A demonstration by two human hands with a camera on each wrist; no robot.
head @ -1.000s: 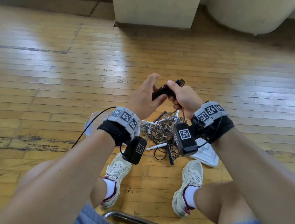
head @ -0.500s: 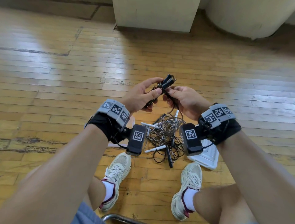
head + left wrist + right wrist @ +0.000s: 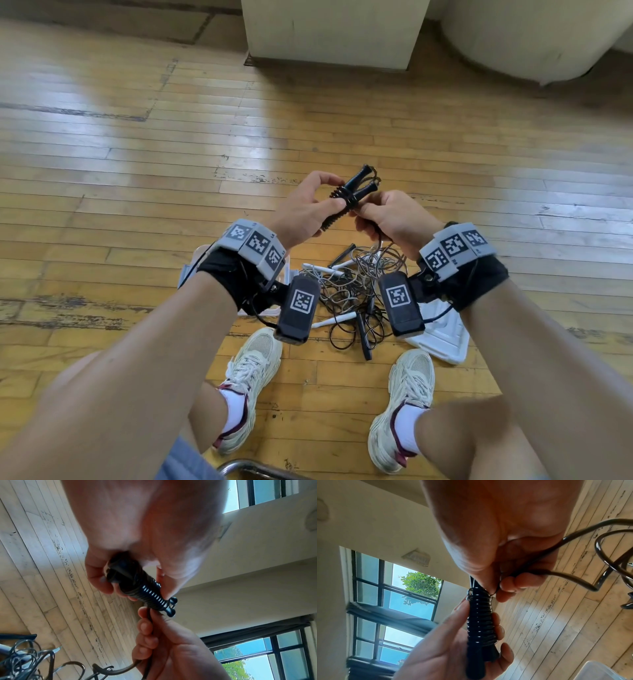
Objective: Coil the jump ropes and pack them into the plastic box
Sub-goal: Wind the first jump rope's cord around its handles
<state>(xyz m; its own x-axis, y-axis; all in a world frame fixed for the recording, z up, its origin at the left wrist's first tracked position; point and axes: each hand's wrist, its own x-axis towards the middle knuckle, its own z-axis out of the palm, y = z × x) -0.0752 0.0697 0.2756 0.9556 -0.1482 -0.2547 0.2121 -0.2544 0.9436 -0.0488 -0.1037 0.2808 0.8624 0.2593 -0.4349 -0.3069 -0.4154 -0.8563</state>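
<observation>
One black rope (image 3: 346, 202) was partly wound round its handles, gripped by the left hand (image 3: 301, 212), its cord pinched by the right hand (image 3: 394, 219); a tangled pile (image 3: 349, 291) remained unpacked on the floor.

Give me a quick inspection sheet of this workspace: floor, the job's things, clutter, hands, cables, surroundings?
Surface: worn wooden floor.
Job's things: black jump rope being wound round its paired handles; tangled ropes on the floor; plastic box mostly hidden; white lid.
Clutter: nothing seen.
Hands: left hand grips the wound handles; right hand pinches the loose cord.
Cables: wrist camera wires.
Surroundings: pale cabinet, windows.
</observation>
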